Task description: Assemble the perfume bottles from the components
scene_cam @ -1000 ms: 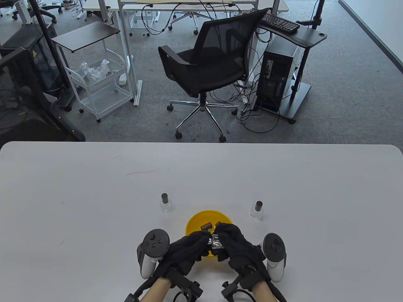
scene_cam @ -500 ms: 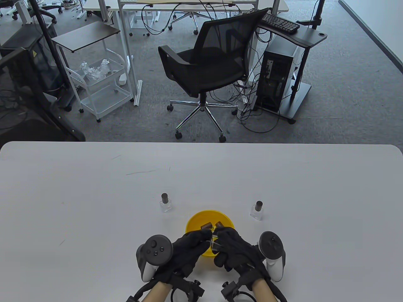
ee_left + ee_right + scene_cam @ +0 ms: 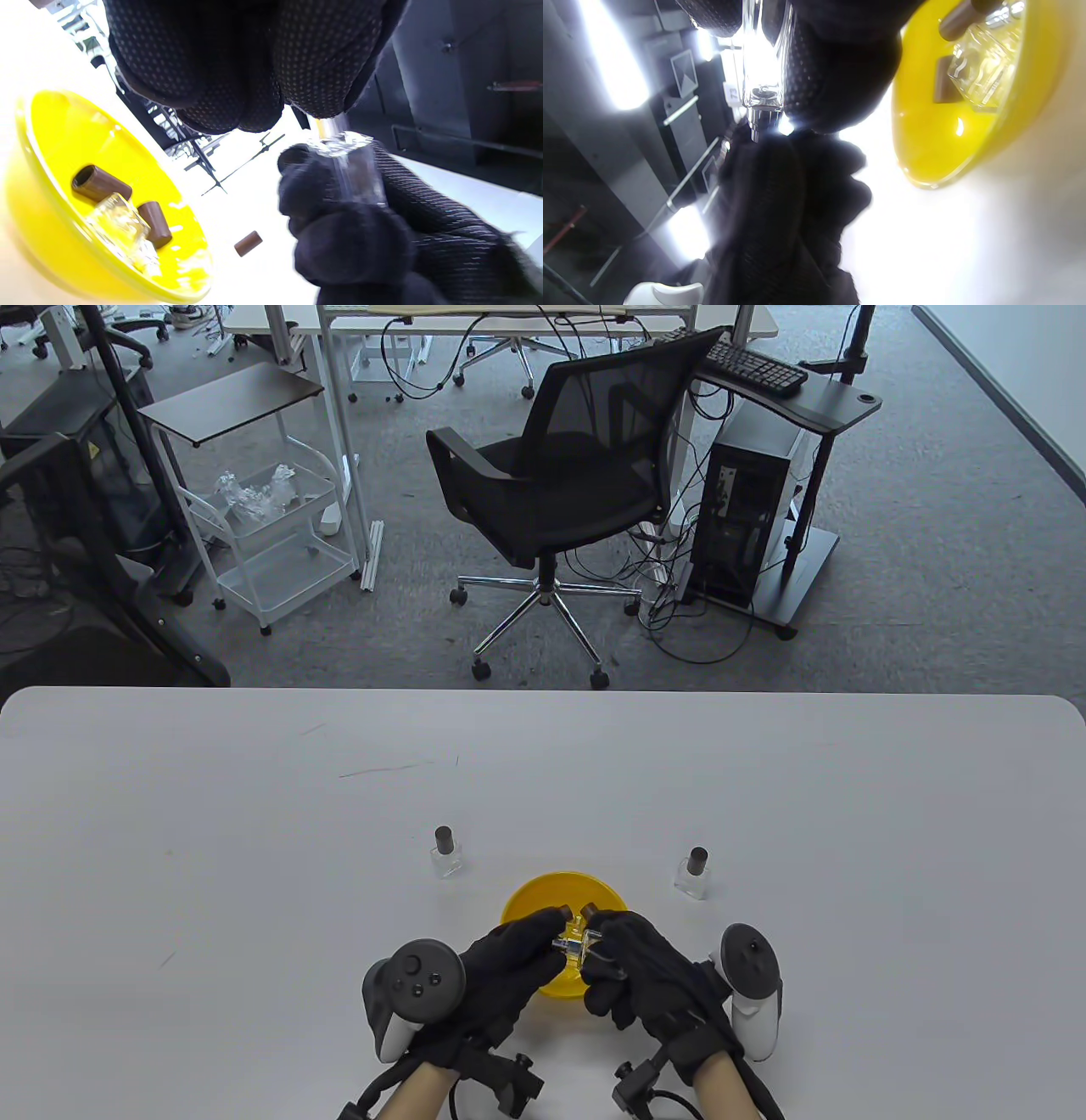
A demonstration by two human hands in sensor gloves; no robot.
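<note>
From the table view, your right hand (image 3: 645, 976) holds a clear glass bottle (image 3: 573, 943) above the near rim of the yellow bowl (image 3: 526, 899), and your left hand (image 3: 501, 967) meets it at the neck end, fingertips pinched on the small silver fitting; two finished bottles (image 3: 446, 850) stand on the desk (image 3: 254, 857) well apart to either side of the bowl. In the left wrist view your left fingers (image 3: 314, 84) close narrowly on the silver collar (image 3: 328, 126) right at the bottle's mouth, while brown caps (image 3: 99, 184) and another glass body lie in the bowl and one cap (image 3: 248, 243) lies loose on the desk just beside it. In the right wrist view your right grip wraps the glass body, the threaded silver neck (image 3: 761, 116) pointing away from it into the other glove. To do this well, keep the bottle steady in the right hand and let only the left turn, holding the collar square to the neck so it seats without cross-threading; work low over the bowl in case it slips. No brand, label or writing can be read on any part.
</note>
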